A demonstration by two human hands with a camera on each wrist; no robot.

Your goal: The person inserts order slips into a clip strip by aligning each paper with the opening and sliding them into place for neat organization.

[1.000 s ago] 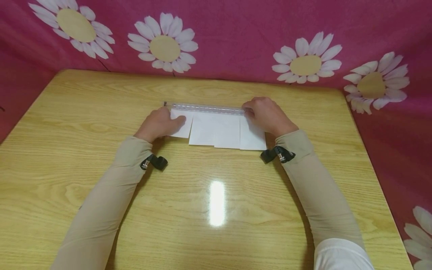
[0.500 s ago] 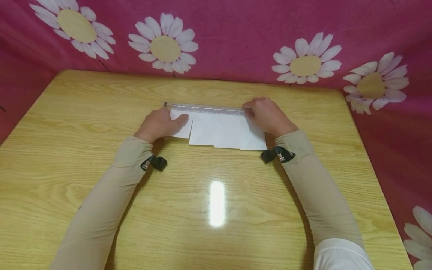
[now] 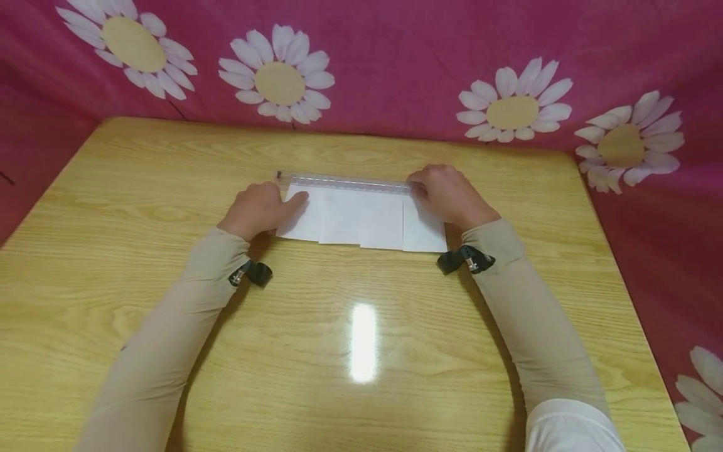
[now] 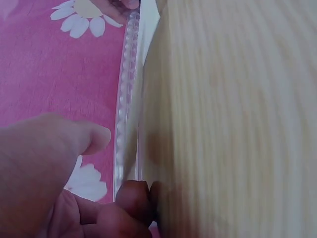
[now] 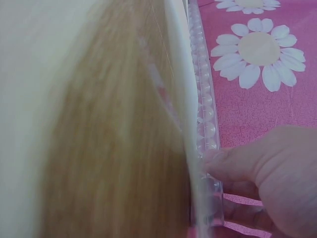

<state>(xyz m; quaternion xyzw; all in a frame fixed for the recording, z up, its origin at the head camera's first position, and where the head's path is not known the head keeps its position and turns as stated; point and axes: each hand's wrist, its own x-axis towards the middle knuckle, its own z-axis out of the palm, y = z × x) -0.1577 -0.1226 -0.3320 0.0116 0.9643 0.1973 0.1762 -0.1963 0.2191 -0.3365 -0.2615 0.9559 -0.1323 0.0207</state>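
A long clear plastic strip with a row of rounded bumps (image 3: 350, 182) lies crosswise, with several white paper flaps (image 3: 361, 216) side by side along its near edge. My right hand (image 3: 449, 194) grips the strip's right end, thumb against the bumpy side in the right wrist view and fingers behind it. At the left end is my left hand (image 3: 257, 210), its thumb stretched over the leftmost flap in the head view. The left wrist view shows that thumb (image 4: 91, 138) apart from the strip, while the bent fingertips (image 4: 132, 196) sit right at its end.
The wood-grain table (image 3: 316, 351) has a glossy top with a bright light reflection. A small dark object (image 3: 279, 174) sits by the strip's left end. Pink cloth with white daisies (image 3: 390, 69) hangs behind the table and down its right side. Black straps (image 3: 254, 274) circle both wrists.
The leftmost flap has shifted toward me, and the gap beside the neighbouring flap has closed. My left hand has moved slightly left. The right hand keeps its grip in the same place.
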